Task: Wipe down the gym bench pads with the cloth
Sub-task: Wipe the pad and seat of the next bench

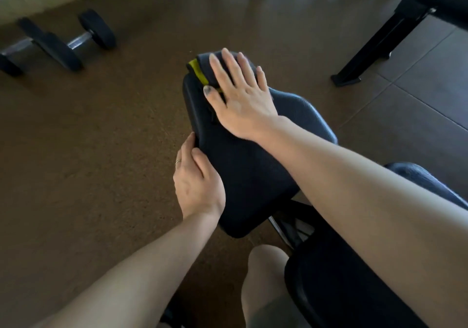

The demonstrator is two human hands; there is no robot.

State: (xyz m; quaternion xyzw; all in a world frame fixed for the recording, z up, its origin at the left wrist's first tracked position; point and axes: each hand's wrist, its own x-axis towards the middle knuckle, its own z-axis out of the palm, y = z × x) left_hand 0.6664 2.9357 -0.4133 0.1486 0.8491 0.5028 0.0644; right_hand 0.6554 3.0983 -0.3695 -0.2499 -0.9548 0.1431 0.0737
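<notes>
I see my right hand [240, 99] lying flat, fingers spread, pressing a dark cloth [202, 63] with a yellow-green edge onto the far end of the black bench pad [243, 170], at about 12 o'clock from the pad's middle. It does not grip the cloth; the palm just holds it down. My left hand [196, 183] curls loosely over the pad's left edge at about 8 o'clock, fingers wrapped on the rim, a ring showing. A second pad [336, 284] sits at 5 o'clock. Two dumbbells [58, 41] lie on the brown floor [101, 150] at 10 o'clock, well apart from the desk
</notes>
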